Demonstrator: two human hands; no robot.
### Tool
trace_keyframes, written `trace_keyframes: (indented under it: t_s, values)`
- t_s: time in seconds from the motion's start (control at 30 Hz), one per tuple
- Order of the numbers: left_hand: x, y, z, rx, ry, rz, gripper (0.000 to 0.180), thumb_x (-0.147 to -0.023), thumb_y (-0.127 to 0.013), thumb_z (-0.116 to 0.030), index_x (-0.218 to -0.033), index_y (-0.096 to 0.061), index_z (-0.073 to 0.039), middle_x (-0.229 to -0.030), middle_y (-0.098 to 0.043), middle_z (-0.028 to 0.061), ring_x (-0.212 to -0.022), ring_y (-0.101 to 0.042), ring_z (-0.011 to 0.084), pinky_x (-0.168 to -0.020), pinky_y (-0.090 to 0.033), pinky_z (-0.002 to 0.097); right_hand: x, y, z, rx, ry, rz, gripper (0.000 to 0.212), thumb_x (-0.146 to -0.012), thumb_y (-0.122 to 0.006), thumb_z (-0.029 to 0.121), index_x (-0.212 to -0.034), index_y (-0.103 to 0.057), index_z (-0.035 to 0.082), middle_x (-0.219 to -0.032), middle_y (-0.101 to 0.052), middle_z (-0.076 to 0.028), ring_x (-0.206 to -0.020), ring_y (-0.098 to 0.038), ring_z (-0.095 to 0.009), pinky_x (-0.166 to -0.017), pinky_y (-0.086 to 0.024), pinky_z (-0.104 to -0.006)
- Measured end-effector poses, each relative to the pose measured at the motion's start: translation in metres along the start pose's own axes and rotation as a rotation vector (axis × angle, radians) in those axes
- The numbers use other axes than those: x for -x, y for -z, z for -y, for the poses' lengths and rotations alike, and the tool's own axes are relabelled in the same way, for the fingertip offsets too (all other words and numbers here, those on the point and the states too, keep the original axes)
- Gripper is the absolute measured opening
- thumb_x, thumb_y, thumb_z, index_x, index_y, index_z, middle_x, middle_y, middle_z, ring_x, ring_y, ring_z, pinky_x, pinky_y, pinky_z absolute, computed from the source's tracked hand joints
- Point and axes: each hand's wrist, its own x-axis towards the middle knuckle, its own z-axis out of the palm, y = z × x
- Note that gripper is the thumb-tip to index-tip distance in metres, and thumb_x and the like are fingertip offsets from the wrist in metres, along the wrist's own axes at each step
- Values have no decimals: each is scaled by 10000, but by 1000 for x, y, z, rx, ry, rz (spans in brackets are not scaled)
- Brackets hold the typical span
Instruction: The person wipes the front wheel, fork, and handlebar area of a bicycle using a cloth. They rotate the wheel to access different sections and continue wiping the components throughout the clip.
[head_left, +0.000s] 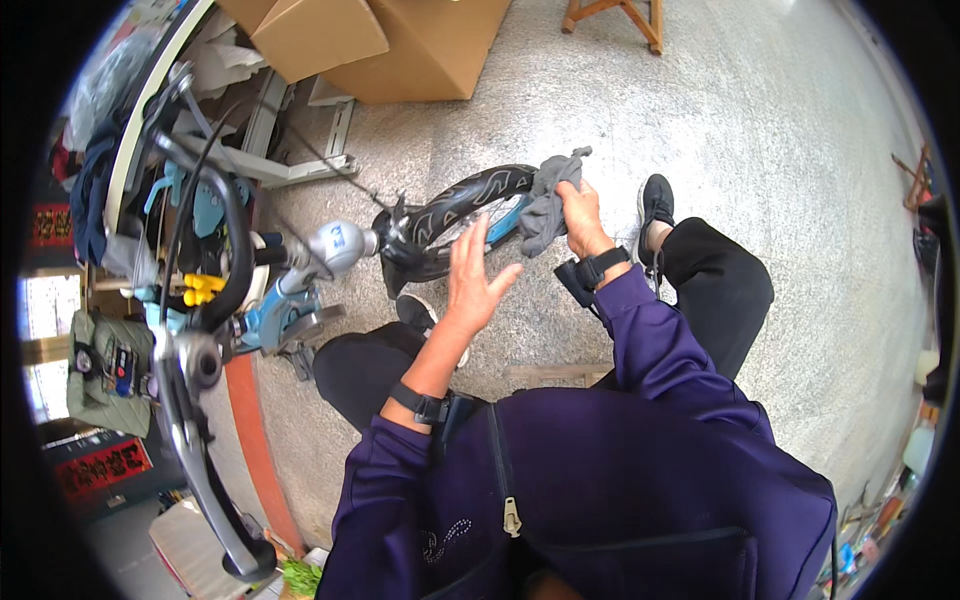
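A bicycle wheel with a black tyre (478,191) marked by a grey curved pattern is in front of me. My right hand (581,218) grips a grey cloth (543,212), which is wrapped over the wheel's right end. A blue strip (507,222) shows along the inner side of the wheel. My left hand (470,272) is open with its fingers stretched out, close to the near side of the wheel. From this view I cannot tell whether it touches the wheel. Black handlebars (240,250) and a silver rounded part (342,246) of the bicycle lie to the left.
Cardboard boxes (420,55) stand at the far side, beside a white metal frame (310,165). A wooden stool's legs (640,22) show at the top. Yellow objects (204,290) and a quilted green cover (112,375) are at the left. An orange stripe (258,450) runs along the floor.
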Motion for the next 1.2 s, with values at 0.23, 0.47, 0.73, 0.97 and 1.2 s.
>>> trace_keyframes:
  t_s: [0.23, 0.47, 0.73, 0.97, 1.2]
  values:
    - [44, -11, -5, 912, 328, -43, 734, -780, -737, -338, -1333, -377, -17, -1229, -480, 138, -1125, -467, 208, -958, -388, 336, 120, -18, 19, 140, -321, 536, 378, -923, -544, 329, -1167, -548, 40, -1009, -620, -61, -851, -607, -141, -689, -531, -285]
    - [82, -9, -4, 1123, 528, -153, 347, -843, -687, -233, -1088, -513, -58, -997, -563, 48, -904, -545, 114, -768, -468, 261, 143, -16, 20, 563, -327, 659, 432, -894, -568, 420, -1112, -584, 47, -916, -639, -45, -763, -616, -127, -518, -524, -262]
    - [109, -10, 34, 946, 954, -360, 343, -834, -680, -213, -1073, -501, -44, -882, -564, 64, -787, -542, 129, -677, -479, 307, 129, -8, 10, 772, -52, 411, 207, -850, -615, 138, -962, -620, -36, -758, -636, -66, -603, -595, -128, -554, -494, -269]
    - [108, -10, 62, 831, 1157, -503, 524, -819, -677, -260, -1249, -468, -45, -1055, -581, 127, -942, -552, 203, -810, -450, 328, 108, -13, 6, 676, 113, 417, 158, -861, -568, 69, -989, -616, -11, -786, -644, -58, -630, -604, -121, -554, -485, -253]
    - [100, -1, 64, 785, 1086, -596, 410, -869, -625, -228, -1197, -522, -5, -1095, -612, 120, -941, -597, 211, -827, -474, 311, 82, -26, 28, 602, 338, 420, 128, -882, -559, 91, -928, -630, -5, -727, -624, -30, -617, -566, -82, -521, -463, -223]
